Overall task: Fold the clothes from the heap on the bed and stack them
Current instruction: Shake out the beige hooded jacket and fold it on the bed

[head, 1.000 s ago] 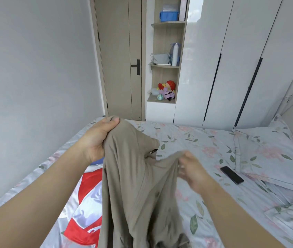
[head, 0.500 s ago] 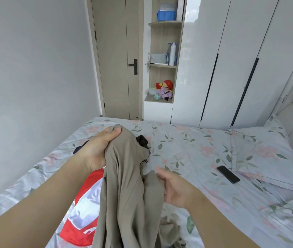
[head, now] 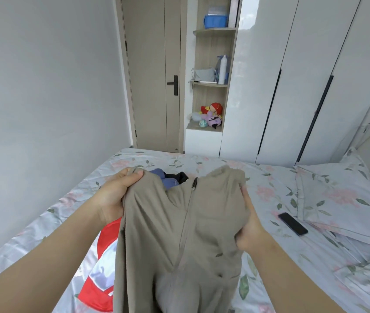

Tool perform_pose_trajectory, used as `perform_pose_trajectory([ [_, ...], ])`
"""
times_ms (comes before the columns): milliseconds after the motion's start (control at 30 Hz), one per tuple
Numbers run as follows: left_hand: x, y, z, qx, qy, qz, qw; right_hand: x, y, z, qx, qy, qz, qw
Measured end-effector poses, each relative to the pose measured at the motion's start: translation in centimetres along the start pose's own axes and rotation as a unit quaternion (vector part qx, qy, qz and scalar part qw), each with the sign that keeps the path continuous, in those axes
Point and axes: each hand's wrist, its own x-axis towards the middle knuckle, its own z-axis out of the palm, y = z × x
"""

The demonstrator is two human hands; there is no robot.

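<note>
Opening-out step: left grip [head: 116,195], right grip [head: 250,231] both pinch khaki garment [head: 179,233] top, frame centre. Next, likely: spread flat on bed [head: 269,190].

Nothing written, no brand, number or sign, could be read anywhere. The red and white garment [head: 102,288] on the bed [head: 202,163] bore a pale printed patch, possibly a picture or lettering, but it was too creased and blurred to make out. The white bottle [head: 222,70] on the shelf [head: 211,85] and the dark phone [head: 293,223] showed no legible marking.
</note>
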Motion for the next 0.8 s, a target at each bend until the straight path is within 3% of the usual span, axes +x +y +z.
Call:
perform_pose_trajectory([
  [67,-0.1,-0.4,1.1,0.008,-0.053,0.001,0.999,0.3,1.2,-0.3,0.010,0.040,0.063,0.997],
  [200,0.3,-0.5,1.7,0.013,-0.076,0.004,0.997,0.5,-0.1,0.2,0.017,0.019,0.054,0.998],
  [333,0.6,-0.6,0.3,0.030,-0.038,-0.004,0.999,1.3,-3.3,0.3,-0.180,0.035,0.030,0.983],
  [467,0.6,-0.8,-0.6,-0.014,-0.027,0.007,1.000,1.0,-4.9,-1.3,-0.353,0.012,0.090,0.931],
  [533,0.5,-1.2,-0.7,0.013,-0.030,-0.014,0.999,0.9,-4.7,-1.9,-0.398,0.016,0.121,0.909],
  [600,0.4,-1.8,-0.6,0.103,-0.053,-0.065,0.991,0.8,-5.1,-2.1,-0.387,0.015,0.108,0.916],
  [700,0.0,-2.6,-0.5,0.206,-0.109,-0.136,0.963,0.3,-6.3,-2.3,-0.264,-0.055,0.053,0.961],
  [733,0.1,-2.8,-0.4,0.198,-0.111,-0.138,0.964,-0.1,-6.2,-2.4,-0.254,-0.090,0.051,0.962],
  [800,0.4,-2.9,-0.1,0.150,-0.094,-0.116,0.977,-0.5,-4.5,-3.0,-0.346,-0.131,0.111,0.922],
])
